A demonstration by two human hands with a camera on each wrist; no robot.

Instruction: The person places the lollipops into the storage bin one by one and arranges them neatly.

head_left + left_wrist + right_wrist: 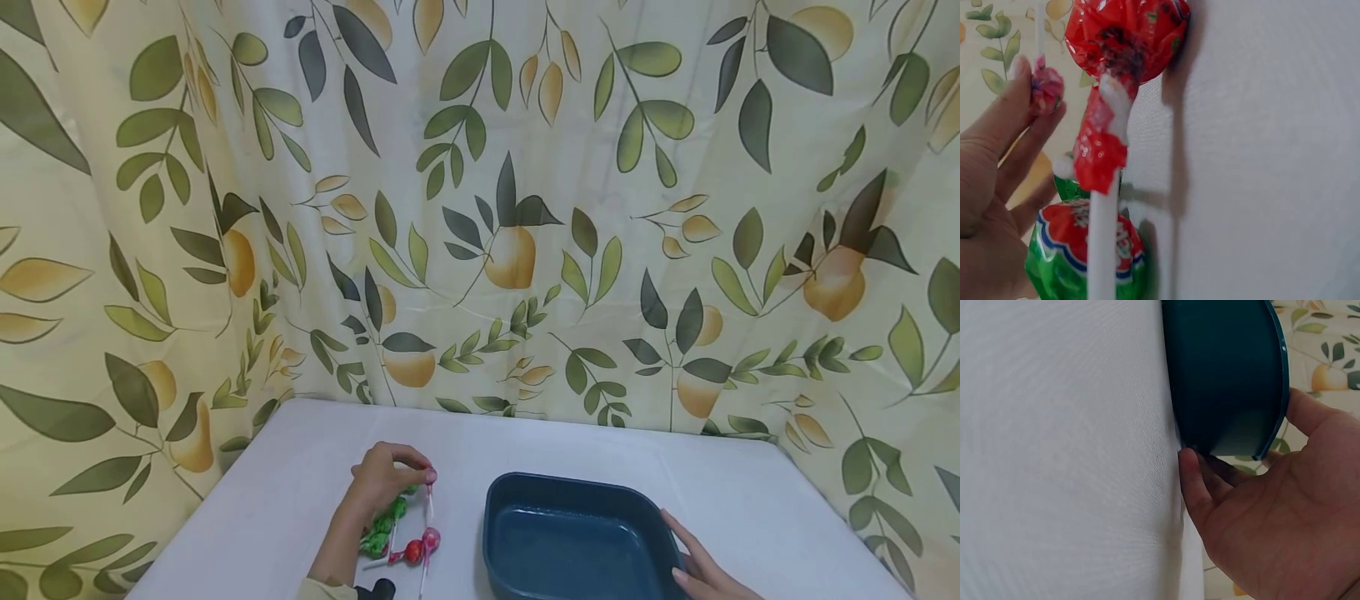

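One pale fabric curtain printed with leaves and orange fruit [465, 250] fills the background beyond both hands. Below it spreads a white-covered table [465, 450]: its far edge lies well beyond the hands, its left edge runs left of the left hand, and its right edge slants away outside the right hand.

Between the hands, closer to the right, sits a dark blue, rounded rectangular dish [581, 537]; its near edge runs out of the head view. A strip of white cloth separates its left wall from the left hand, and a broader stretch reaches from its far rim to the table's end.

The right hand [711, 575] touches the dish's right end, fingers spread between rim and base. The left hand [381, 481] pinches a pink-wrapped ball lollipop [431, 476] between thumb and fingertips.

Just on the person's side of the left hand lie bunched green-wrapped lollipops [378, 542], then a red-wrapped lollipop [413, 551] beside a second pink lollipop [431, 540], their white sticks crossing loosely.
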